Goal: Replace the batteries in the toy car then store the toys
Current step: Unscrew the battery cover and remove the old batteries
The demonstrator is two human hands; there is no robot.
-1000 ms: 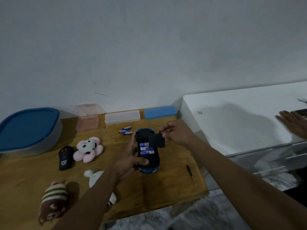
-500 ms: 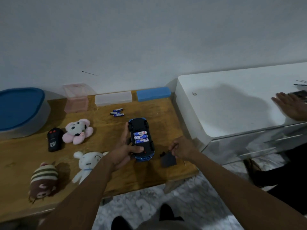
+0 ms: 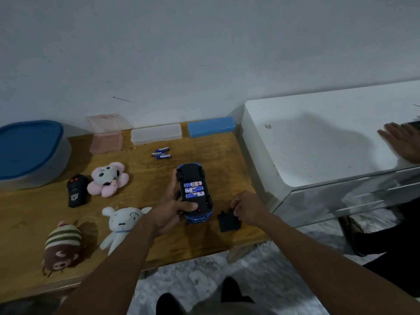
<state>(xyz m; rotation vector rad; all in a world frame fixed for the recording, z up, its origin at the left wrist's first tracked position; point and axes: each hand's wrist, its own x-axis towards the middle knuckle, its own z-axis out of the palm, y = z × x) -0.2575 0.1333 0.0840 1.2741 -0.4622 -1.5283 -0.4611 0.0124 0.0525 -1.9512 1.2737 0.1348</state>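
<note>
My left grip [image 3: 169, 214] clamps the toy car [image 3: 190, 174]; right grip [image 3: 248, 208], beside its crosswise batteries [image 3: 193, 190], curls at the cover [image 3: 228, 223], hold unclear

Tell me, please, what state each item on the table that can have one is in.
toy car, upside down, compartment open, three batteries seated, gripped by left hand.
battery cover, off, flat on the table, right hand curled at its corner, grip unclear.
loose batteries, lying on the table.
blue-lidded tub, lid on.
pink box, lid appears raised.
clear case, closed.
blue case, closed.
</note>
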